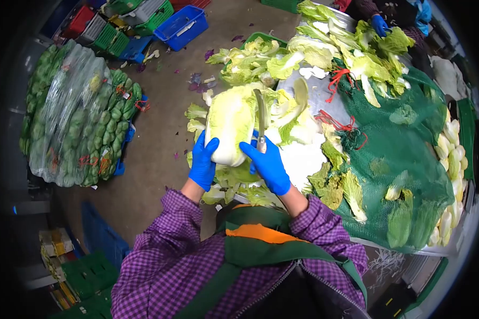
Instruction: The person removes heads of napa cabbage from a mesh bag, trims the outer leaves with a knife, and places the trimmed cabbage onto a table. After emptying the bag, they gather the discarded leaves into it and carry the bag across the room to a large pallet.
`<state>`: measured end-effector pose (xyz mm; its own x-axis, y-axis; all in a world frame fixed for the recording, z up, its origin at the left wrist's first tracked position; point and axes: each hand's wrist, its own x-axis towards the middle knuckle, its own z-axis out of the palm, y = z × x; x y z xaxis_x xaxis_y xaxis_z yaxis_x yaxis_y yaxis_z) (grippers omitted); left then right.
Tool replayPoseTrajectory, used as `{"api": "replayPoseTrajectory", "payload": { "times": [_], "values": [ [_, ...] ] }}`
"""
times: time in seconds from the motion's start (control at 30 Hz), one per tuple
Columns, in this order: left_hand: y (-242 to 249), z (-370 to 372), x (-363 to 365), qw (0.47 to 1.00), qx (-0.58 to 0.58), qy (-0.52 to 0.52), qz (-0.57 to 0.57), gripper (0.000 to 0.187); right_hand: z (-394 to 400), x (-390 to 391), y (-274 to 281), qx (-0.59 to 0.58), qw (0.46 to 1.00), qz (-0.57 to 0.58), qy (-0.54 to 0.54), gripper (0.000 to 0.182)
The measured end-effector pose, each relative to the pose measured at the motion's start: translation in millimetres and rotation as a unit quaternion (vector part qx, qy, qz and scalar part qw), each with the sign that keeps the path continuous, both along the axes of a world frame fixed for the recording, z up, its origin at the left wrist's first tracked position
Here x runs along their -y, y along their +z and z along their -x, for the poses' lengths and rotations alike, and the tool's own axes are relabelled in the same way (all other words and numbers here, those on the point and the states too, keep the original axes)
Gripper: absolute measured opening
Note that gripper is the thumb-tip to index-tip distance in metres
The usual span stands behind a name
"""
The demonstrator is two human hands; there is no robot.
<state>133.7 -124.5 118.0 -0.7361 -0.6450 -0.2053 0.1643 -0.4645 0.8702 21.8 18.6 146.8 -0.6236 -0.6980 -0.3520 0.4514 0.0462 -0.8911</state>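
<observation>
Chinese cabbage (231, 125) sits between our two blue-gloved hands, in front of us and above a spread of loose leaves (290, 114); its pale base faces us and its yellow-green top points away; our left hand (201, 162) is cupped round its lower left side, with the thumb on the upper face; our right hand (270, 166) is wrapped round the handle of a knife (261, 114), and its fingertips reach the cabbage's lower right side; how firmly they press there, we cannot tell; the blade points away from us, just beside the cabbage.

To our right, green mesh (388, 133) spreads over the table, with red ties (338, 85) at its near edge and torn leaves (354, 194) lying on it; beyond it, by the right edge, we see pale cabbage heads (447, 218) in a row; at the far end of the table, a co-worker's blue-gloved hand (379, 25) is beside a heap of leaves (378, 64); to our left, netted green vegetables (72, 117) are stacked under clear film, and farther off a blue bin (181, 29) stands on the floor (159, 106).
</observation>
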Motion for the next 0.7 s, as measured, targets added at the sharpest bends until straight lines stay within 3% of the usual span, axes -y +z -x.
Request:
{"api": "replayPoseTrajectory", "payload": {
  "times": [0.07,0.1,0.13,0.2,0.23,0.27,0.3,0.33,0.4,0.43,0.47,0.53,0.6,0.7],
  "values": [
    [1.7,7.1,-7.3,1.000,-0.003,0.000,0.017,0.058,11.8,-4.0,-11.9,0.007,0.999,-0.028,-0.015,0.042],
    [2.2,9.4,-7.2,0.995,-0.042,0.007,-0.087,0.057,13.4,-9.4,-15.8,0.059,0.996,-0.043,-0.043,0.025],
    [3.7,9.7,-9.5,0.978,-0.077,0.016,-0.191,0.056,13.0,-15.4,-26.3,0.058,0.996,-0.043,-0.045,0.025],
    [15.0,15.0,-18.1,0.962,-0.123,-0.001,-0.243,0.057,19.9,-23.9,-45.9,0.146,0.988,0.025,-0.036,0.022],
    [28.1,19.1,-28.6,0.999,-0.015,-0.026,0.027,0.060,30.9,-33.3,-38.7,0.149,0.989,-0.005,0.009,0.024],
    [34.9,19.7,-34.9,0.951,0.097,-0.046,0.291,0.063,35.8,-33.1,-52.5,-0.010,0.995,-0.096,-0.010,0.031],
    [-11.2,13.1,-16.1,0.987,-0.090,-0.064,-0.116,0.077,35.6,-40.0,-49.5,-0.053,0.992,-0.113,-0.034,0.032],
    [-0.6,10.0,-16.3,0.987,-0.092,-0.064,-0.117,0.077,34.5,-46.0,-34.7,-0.097,0.985,-0.129,-0.058,0.034],
    [16.9,7.5,-18.8,0.901,-0.223,-0.189,-0.321,0.083,25.0,-50.3,-10.9,-0.101,0.983,-0.139,-0.071,0.042],
    [7.3,9.7,-23.6,0.932,-0.187,-0.181,-0.252,0.081,17.9,-49.9,-5.6,-0.089,0.988,-0.093,-0.085,0.047],
    [-1.0,8.8,-29.2,0.932,-0.189,-0.181,-0.253,0.081,12.3,-49.4,1.0,-0.079,0.991,-0.045,-0.100,0.052],
    [-8.5,11.5,-37.4,0.967,-0.061,-0.160,-0.190,0.079,8.7,-49.7,31.9,-0.109,0.987,-0.106,-0.055,0.061],
    [-14.6,11.2,-39.5,0.960,-0.028,-0.163,-0.226,0.079,7.7,-46.7,26.9,-0.259,0.958,-0.097,-0.073,0.057],
    [-9.2,18.1,-50.7,0.981,-0.036,-0.153,-0.118,0.069,12.8,-49.3,9.0,-0.253,0.959,-0.090,-0.090,0.041]
  ]
}}
